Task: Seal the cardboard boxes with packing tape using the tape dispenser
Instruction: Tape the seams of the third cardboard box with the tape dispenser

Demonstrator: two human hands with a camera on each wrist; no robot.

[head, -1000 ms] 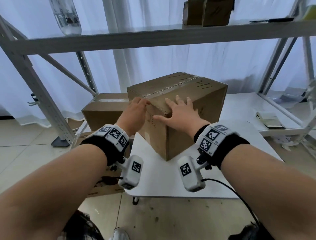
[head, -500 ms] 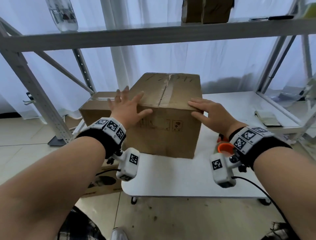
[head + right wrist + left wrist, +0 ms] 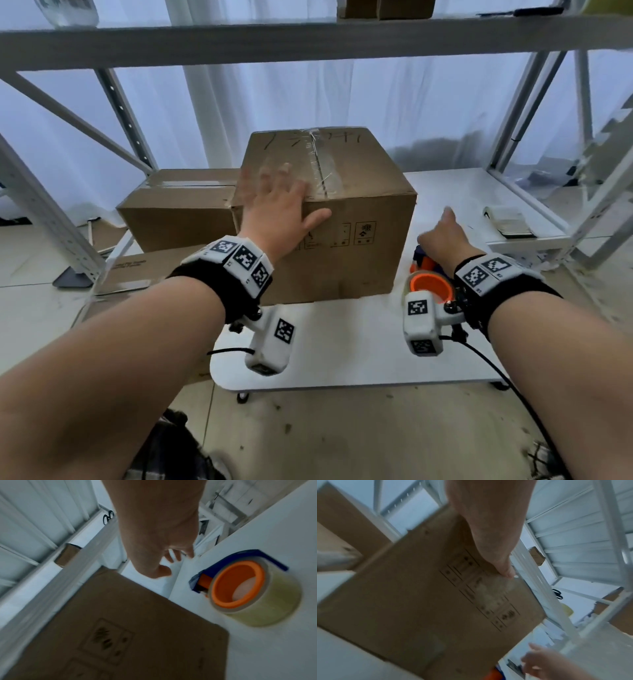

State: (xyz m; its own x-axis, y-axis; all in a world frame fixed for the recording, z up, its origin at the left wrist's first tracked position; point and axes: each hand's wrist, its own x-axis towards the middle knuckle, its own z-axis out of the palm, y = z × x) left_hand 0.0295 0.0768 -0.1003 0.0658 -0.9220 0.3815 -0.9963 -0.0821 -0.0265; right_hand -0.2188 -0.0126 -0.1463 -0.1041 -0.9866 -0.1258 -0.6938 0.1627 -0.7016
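My left hand (image 3: 279,209) lies spread over the near top edge of the big cardboard box (image 3: 359,219), fingers straight on the lid and blurred, thumb (image 3: 503,566) stretched down the printed front face. It grips nothing. My right hand (image 3: 442,236) hangs off the box's right side, just above the tape dispenser (image 3: 248,588); in the right wrist view its fingers (image 3: 173,557) hang loosely and hold nothing, clear of both box and dispenser.

The box stands on the white table (image 3: 342,349), and a strip of clear tape (image 3: 320,164) runs along the middle seam of its lid, with dark handwriting beside it at the far edge. The dispenser lies on the table just beside the box's right front corner, with an orange core, a blue frame and a roll of clear tape.

A second, lower cardboard box (image 3: 178,209) sits behind and to the left, touching the first as far as I can tell. A small notebook (image 3: 507,222) lies on the low shelf to the right, and grey shelving (image 3: 308,41) spans overhead.
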